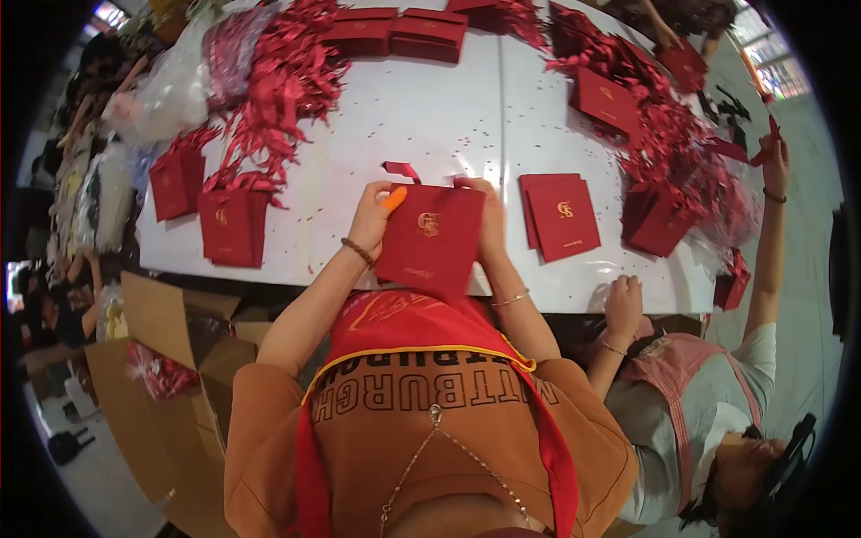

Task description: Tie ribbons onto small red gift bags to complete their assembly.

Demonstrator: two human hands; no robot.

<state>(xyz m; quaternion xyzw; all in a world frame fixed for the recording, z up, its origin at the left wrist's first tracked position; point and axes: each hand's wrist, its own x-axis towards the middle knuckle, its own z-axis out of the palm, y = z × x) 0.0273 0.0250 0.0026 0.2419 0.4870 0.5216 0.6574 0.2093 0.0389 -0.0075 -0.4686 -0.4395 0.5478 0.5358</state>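
Both my hands hold a flat red gift bag (429,229) with a gold emblem, over the near edge of the white table. My left hand (371,215) grips its left side, an orange cover on the thumb. On the right side, my right hand (490,220) is closed round the edge; its fingers behind the bag are hidden. A short red ribbon (401,169) sticks up past the bag's top left corner. To the right of the bag lies a small stack of similar red bags (560,215), slightly fanned.
Heaps of red ribbon (285,90) and more bag stacks (231,226) line the white table (404,117), with red scraps scattered about. An open cardboard box (157,314) stands at lower left. On my right a co-worker (691,386) sits close, one arm raised holding red ribbon.
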